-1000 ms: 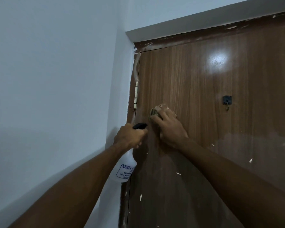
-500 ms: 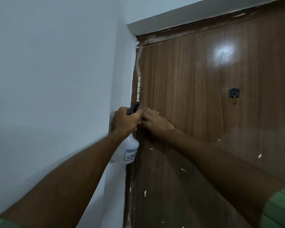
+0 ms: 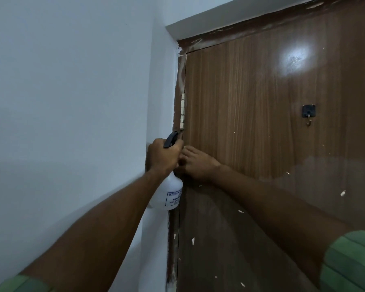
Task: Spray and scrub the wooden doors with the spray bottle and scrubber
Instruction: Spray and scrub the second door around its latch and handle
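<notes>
Two hands up at hinge edge of door (image 3: 251, 123). Left hand (image 3: 162, 157) wrapped round neck of spray bottle (image 3: 169, 192), black trigger head poking above knuckles, white body hanging below fist just beside frame. Right hand (image 3: 195, 163) pressed to door by its left edge, touching left hand; scrubber not visible, prob. under palm, so can't tell if fingers curl on it. Hinge (image 3: 183, 111) just above, hook (image 3: 308, 114) well to right, white flecks lower down. Judgement: bottle plastic, light, slick if wet; hold at neck. Scrubber likely soft; press w/ flat palm.
</notes>
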Motion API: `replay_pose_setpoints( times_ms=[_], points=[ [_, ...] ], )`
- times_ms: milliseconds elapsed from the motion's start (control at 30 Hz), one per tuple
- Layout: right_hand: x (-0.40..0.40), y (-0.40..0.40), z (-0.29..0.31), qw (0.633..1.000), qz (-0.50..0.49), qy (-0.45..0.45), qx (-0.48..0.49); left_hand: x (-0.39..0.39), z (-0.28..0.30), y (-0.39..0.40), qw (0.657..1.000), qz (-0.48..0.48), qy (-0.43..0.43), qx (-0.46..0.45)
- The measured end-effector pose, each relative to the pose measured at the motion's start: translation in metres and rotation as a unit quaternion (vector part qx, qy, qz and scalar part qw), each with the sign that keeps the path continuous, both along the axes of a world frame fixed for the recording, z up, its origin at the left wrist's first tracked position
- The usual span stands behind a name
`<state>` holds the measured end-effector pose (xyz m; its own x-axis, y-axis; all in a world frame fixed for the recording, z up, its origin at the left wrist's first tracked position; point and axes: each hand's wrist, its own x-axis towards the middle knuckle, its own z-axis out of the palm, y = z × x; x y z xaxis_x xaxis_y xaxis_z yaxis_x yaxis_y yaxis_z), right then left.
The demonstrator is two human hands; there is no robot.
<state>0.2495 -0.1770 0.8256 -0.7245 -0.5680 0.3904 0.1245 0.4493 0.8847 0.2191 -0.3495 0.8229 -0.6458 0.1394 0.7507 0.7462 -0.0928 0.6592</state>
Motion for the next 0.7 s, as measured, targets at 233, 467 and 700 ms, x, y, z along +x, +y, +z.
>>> replay_pose_setpoints(
  times_ms=[233,467,700],
  points=[
    [0.025,-0.012,0.025,0.944,0.023,0.238,-0.226,0.005,-0.024,0.001,0.999,-0.033,-0.029,-0.008],
    [0.028,0.002,-0.051,0.999,-0.013,-0.005,-0.031,0.012,-0.037,-0.002,0.998,-0.028,-0.013,-0.047],
    [0.087,0.009,0.005,0.937,0.006,0.239,-0.256,0.033,-0.028,0.012,0.997,-0.066,0.001,-0.048]
  ],
)
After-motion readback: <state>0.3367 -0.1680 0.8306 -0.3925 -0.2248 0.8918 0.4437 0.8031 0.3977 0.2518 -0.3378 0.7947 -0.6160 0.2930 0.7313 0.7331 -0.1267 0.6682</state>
